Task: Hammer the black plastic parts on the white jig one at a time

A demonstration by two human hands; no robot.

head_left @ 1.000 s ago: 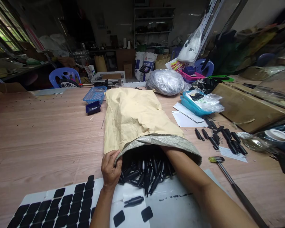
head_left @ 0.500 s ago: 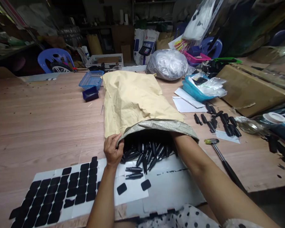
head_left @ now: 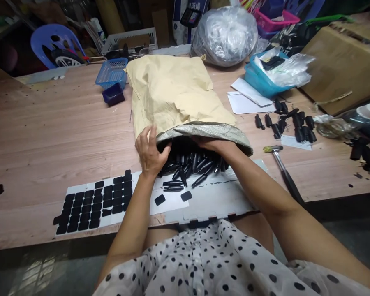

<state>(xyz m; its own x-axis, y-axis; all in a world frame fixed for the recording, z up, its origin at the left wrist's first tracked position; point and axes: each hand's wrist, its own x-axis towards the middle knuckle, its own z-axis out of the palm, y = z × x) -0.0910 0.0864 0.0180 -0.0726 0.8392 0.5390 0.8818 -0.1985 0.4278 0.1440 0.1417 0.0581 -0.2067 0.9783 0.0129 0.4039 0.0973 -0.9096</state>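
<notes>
A tan paper sack (head_left: pixel 172 90) lies on the wooden table (head_left: pixel 55 131) with its grey-lined mouth towards me. Several black plastic parts (head_left: pixel 191 164) spill from the mouth onto a white sheet (head_left: pixel 216 197). My left hand (head_left: pixel 149 152) grips the left edge of the sack's mouth, fingers curled over it. My right hand (head_left: pixel 211 144) reaches into the mouth under the lining; its fingers are hidden inside. Two black parts (head_left: pixel 172 186) lie loose just in front of the opening.
A white sheet with rows of black pads (head_left: pixel 95 203) lies at the near left. A hammer (head_left: pixel 282 170) lies to the right, with loose black parts (head_left: pixel 291 121) beyond it. Blue baskets (head_left: pixel 112 73), a blue tray (head_left: pixel 262 80), a cardboard box (head_left: pixel 342 61) and a clear plastic bag (head_left: pixel 225 35) stand further back.
The camera has tilted down, bringing my lap and the table's front edge into view. My left hand shifted up on the sack's edge. My right hand has drawn back towards the mouth.
</notes>
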